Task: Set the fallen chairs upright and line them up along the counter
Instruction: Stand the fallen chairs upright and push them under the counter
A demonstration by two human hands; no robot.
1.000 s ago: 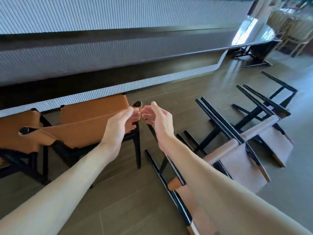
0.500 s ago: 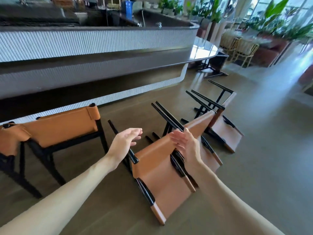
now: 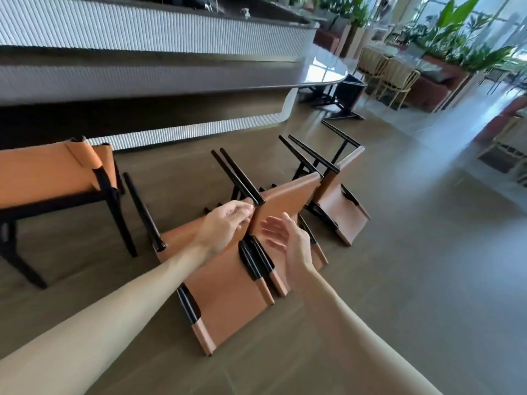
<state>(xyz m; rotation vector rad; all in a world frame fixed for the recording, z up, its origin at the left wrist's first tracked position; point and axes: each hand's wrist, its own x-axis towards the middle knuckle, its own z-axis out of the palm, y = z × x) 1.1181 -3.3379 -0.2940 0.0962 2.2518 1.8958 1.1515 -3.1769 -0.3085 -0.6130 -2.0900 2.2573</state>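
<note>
A: Starting well out to the left of our hands, we have one upright chair point(image 3: 54, 178) standing on its legs with its back toward us, facing the counter point(image 3: 148, 64). We judge that one done, though whether it sits square to the counter we cannot tell.

B: Agreed. Then our left hand point(image 3: 225, 223) reaches over the nearest fallen chair point(image 3: 225, 292), which lies on the floor point(image 3: 399, 280) directly beneath both our forearms, legs pointing away toward the counter.

A: What is that hand doing?

B: Its fingers are loosely curled, tips just beside the dark leg ends at the seat edge. We cannot tell whether it has closed on anything; it looks about to take hold.

A: And our right hand point(image 3: 288, 238)?

B: Just to the right of the left one, palm turned inward, fingers straight and spread, holding nothing. It hangs over the gap between the nearest chair and the second fallen chair point(image 3: 288, 201), which lies touching or overlapping the first.

A: Further right of our hands?

B: A third fallen chair point(image 3: 339, 206), also down, beside the second.

A: So by our reckoning one is up, three are left to raise, and the lining-up comes after. We are early in the job.
</note>
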